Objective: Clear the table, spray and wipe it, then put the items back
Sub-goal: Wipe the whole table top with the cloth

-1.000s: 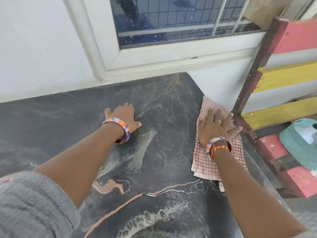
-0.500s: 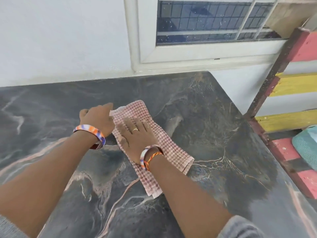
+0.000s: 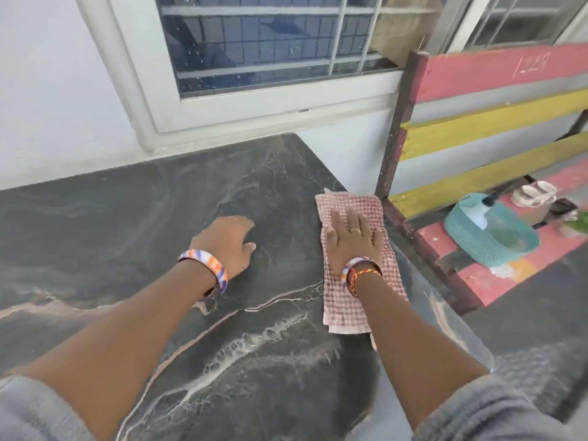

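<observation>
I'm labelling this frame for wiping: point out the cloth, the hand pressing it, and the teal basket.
checked cloth (image 3: 359,308): head view, lower part below the wrist.
right hand (image 3: 353,240): head view, back of hand.
teal basket (image 3: 477,240): head view, woven outer wall.

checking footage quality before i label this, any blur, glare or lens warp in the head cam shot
Head view: wide-angle warp bows the window frame and the table edge; soft even daylight, no hard shadows; the glass reflects rather than glares; the sleeves at the bottom corners and the green thing at the right edge are smeared, while the right hand on the cloth and the left hand stay fairly sharp.
</observation>
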A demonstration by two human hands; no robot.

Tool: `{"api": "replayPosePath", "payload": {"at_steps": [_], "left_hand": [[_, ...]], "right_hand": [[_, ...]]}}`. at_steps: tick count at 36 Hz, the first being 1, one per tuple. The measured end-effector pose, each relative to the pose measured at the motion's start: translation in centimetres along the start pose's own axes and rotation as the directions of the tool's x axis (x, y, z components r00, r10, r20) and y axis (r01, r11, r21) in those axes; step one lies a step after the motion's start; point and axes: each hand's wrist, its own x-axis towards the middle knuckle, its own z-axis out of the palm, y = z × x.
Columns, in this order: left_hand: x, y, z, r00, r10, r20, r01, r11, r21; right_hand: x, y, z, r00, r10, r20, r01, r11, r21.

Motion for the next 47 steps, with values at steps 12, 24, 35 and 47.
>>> {"api": "replayPosePath", "payload": {"at_steps": [12,24,35,47], "left_hand": [[2.0,4.8,1.3,0.988,0.139,-0.062,-0.142,0.988,-0.056],[1.9,4.1,2.0,0.987,0.159,0.002,-0.158,0.987,-0.019],[1.7,7.4,2.8,0.959,0.275,0.065,-0.277,0.96,0.031],[-1.4,12.1,3.2,0.891,0.446,0.084,-0.444,0.895,-0.043]], "right_hand": [[-4.1,8.9,-2.0,0.9,0.434,-0.039,-0.425,0.893,0.146],[2.9,3.4,-3.0,0.873,0.487,-0.004,-0.472,0.849,0.239],[-0.4,6.4,-2.5,0.914,0.406,-0.013,-0.39,0.884,0.258],[-11.3,13.8,-1.0,0.772,0.632,-0.076,-0.6,0.762,0.245]]}}
